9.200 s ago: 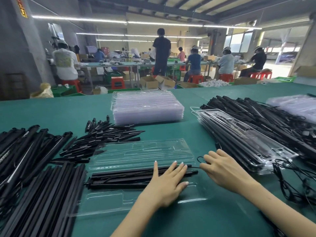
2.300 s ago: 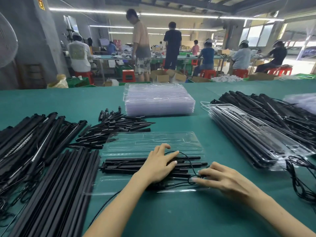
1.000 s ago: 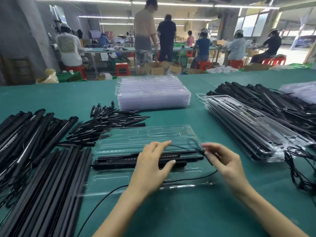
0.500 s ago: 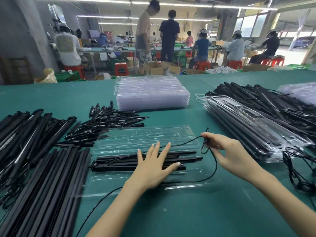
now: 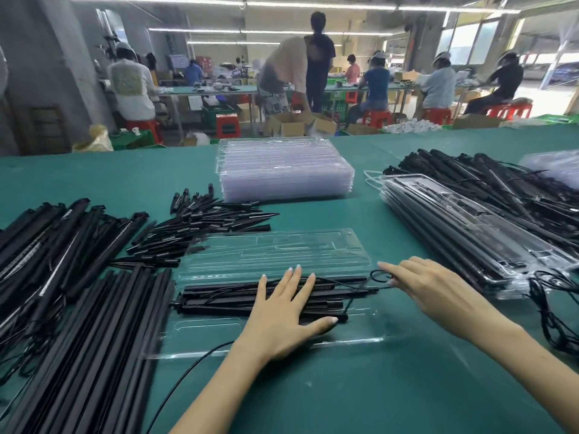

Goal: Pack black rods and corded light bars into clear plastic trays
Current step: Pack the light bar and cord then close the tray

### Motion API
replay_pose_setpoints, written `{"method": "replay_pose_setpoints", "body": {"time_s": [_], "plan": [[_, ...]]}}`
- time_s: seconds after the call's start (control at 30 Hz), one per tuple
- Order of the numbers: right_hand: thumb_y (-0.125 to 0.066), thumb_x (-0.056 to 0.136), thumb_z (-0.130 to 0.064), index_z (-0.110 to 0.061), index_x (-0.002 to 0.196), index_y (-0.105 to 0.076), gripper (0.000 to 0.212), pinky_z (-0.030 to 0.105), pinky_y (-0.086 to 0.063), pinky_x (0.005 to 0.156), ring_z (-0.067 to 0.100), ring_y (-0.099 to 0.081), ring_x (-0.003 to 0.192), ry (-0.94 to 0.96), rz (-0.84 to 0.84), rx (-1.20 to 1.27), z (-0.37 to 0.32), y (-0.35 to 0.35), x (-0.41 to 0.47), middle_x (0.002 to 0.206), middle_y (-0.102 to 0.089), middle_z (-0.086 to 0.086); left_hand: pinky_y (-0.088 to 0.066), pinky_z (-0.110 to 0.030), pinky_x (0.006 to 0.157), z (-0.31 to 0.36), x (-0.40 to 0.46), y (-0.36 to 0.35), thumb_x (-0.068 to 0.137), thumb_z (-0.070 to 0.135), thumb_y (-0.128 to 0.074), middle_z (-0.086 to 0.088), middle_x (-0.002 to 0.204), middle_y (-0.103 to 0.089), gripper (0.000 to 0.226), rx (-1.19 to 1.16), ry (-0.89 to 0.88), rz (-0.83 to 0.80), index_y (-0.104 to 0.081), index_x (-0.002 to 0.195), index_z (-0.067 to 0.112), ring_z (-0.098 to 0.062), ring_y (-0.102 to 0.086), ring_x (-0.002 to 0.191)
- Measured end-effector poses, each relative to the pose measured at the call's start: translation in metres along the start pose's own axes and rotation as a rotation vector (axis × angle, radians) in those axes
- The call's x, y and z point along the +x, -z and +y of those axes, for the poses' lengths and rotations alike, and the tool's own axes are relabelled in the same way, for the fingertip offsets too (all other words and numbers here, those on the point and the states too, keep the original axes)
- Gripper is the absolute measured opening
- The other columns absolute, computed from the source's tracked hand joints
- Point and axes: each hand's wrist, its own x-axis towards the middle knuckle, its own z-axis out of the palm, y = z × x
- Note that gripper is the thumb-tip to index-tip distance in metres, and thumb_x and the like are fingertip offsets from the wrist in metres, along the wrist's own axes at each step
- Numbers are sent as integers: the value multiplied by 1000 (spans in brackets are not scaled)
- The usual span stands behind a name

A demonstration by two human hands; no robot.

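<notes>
Left hand point(image 5: 282, 311) flat on rods point(image 5: 225, 299); right hand point(image 5: 429, 286) pinches cord point(image 5: 377, 274), fingertips partly hidden.

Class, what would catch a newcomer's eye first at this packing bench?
Two bare hands over an open clear plastic tray at the table's near centre: the left hand lies flat on black rods in it, the right hand handles a thin black cord. Behind stands a stack of empty clear trays.

My green felt-topped table point(image 5: 407, 386) carries long black rods point(image 5: 94, 355), short black spikes point(image 5: 200, 227), stacked clear plastic trays point(image 5: 285, 170), packed trays point(image 5: 470, 233).
</notes>
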Motion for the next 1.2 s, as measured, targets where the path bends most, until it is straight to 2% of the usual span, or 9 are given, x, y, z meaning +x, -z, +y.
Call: {"method": "replay_pose_setpoints", "body": {"time_s": [0.1,0.17,0.3,0.4,0.53,0.63,0.77,0.97,1.2], "plan": [[-54,96,-23,-36,149,-20,65,26,-42,69,22,-53,62,-284,-162,385,-10,3,3,64,-57,5,18,-47,115,0,0,2,67,84,4,7,157,19,94,-38,-2,0,9,149,37,-3,24,141],[-51,97,-24,-50,132,-30,48,19,-43,62,18,-50,53,-376,-150,632,-11,0,3,58,-57,10,18,-47,115,-1,1,2,66,86,6,7,157,19,96,-49,-2,2,9,149,38,-2,24,141],[-52,97,-14,-24,100,-59,13,14,-39,51,13,-46,50,-691,-86,1128,-13,-7,6,54,-59,6,18,-48,114,-1,1,-1,73,87,-9,8,156,21,93,10,-1,-7,11,149,38,-4,24,141],[-38,98,-1,-2,105,-65,28,18,-47,54,18,-61,57,-873,-9,1459,-8,-9,5,69,-67,13,20,-47,114,-3,2,-1,77,83,-15,7,156,21,88,10,0,-13,12,148,39,-3,25,141],[-40,94,3,3,114,-60,28,23,-57,76,26,-71,91,-807,23,1756,-1,-3,1,100,-71,23,20,-46,114,-3,4,0,69,87,-12,9,156,22,95,-5,5,-31,12,148,40,-3,25,140],[-59,83,-11,-1,115,-61,34,21,-55,79,22,-70,97,-688,31,1610,-4,-9,-5,102,-72,15,20,-46,114,-3,3,1,63,89,-10,10,155,22,99,-12,7,-33,12,147,42,-3,24,141],[-61,80,-25,-8,104,-71,32,13,-49,68,6,-62,70,-600,143,1230,-4,-19,-7,77,-70,1,18,-46,115,-2,3,4,65,87,-9,12,155,21,94,-38,12,-54,9,147,44,-3,22,142],[-63,81,-28,-18,101,-69,23,20,-49,76,10,-56,82,-574,200,1046,10,-32,-8,99,-65,6,19,-49,113,4,3,2,92,67,-19,12,158,13,67,-12,41,-19,2,150,41,-7,11,145],[-60,91,-15,-15,105,-63,14,25,-42,95,10,-54,107,59,89,420,24,-14,-6,113,-65,-2,17,-67,105,11,7,4,93,65,-23,8,159,11,66,85,-47,-74,9,147,46,-8,19,144]]}}
